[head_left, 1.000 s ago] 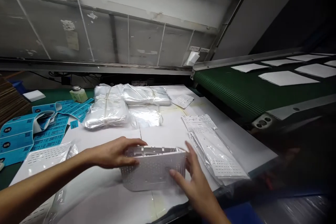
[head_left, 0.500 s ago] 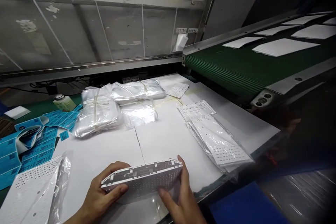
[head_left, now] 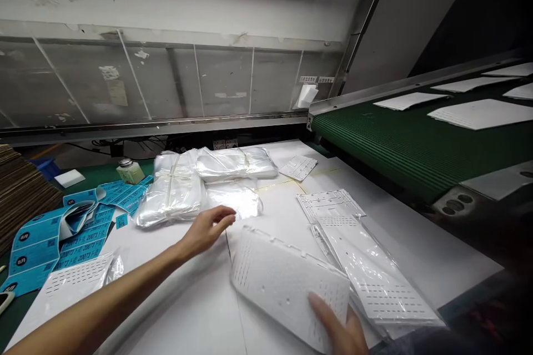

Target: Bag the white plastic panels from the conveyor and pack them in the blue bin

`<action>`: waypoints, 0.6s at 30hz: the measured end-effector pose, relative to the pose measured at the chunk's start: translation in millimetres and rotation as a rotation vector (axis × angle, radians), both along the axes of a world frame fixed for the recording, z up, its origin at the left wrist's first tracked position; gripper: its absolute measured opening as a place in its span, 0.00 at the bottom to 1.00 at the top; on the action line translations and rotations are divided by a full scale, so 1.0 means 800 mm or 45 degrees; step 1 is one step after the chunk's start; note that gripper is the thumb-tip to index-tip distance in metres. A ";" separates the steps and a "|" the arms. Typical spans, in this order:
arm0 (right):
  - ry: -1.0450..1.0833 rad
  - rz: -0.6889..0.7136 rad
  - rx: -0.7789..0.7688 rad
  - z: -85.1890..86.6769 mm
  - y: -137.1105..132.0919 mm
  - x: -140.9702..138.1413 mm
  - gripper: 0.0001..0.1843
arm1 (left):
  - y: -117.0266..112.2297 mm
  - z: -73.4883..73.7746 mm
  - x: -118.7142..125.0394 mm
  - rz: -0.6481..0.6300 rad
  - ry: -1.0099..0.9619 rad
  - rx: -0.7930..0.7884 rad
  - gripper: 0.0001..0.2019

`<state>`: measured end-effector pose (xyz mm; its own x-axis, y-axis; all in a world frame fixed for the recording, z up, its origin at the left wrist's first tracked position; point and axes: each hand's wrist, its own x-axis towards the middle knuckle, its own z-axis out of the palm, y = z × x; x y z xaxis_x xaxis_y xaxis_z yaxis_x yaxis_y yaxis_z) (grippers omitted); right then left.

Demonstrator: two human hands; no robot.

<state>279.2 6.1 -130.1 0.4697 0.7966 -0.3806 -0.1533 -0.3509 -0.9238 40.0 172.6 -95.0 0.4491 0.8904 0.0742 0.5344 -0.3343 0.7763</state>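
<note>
While the person's right grip is resting on the lower end of a matte white perforated plastic panel, the left grip is hanging open just beyond the panel's far corner, its fingers slightly apart and touching nothing. The panel's long axis is running diagonally, from that far corner down toward the right grip, so the right hand is the nearer one. Its fingers are lying across the panel's face near the lower edge, but the thumb is out of sight, so it cannot be told whether they are clamped on. The panel is lying face up on a white-sheeted table, showing rows of small slots along its ends, two round holes near its middle, and a notched upper edge. Just right of the panel, clear plastic bags of similar perforated panels are lying. Beyond it, silver-sheened bagged bundles are sitting, and left of it, turquoise printed label sheets are spreading out.
</note>
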 end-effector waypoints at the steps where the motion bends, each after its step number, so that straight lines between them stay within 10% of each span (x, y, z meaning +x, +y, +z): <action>1: 0.012 -0.056 -0.021 -0.002 0.004 0.003 0.37 | 0.018 -0.003 0.009 -0.004 0.161 0.107 0.18; 10: -0.079 -0.252 -0.011 -0.020 0.017 0.005 0.37 | 0.077 -0.054 0.031 0.088 0.544 0.305 0.13; 18: -0.107 -0.301 -0.036 -0.013 0.019 -0.001 0.36 | 0.073 -0.039 0.005 -0.226 0.575 0.411 0.11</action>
<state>278.4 21.3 -140.6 0.6726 0.6503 -0.3531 -0.1572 -0.3407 -0.9270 43.6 231.2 -126.1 0.6398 0.7625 0.0960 0.7029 -0.6311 0.3282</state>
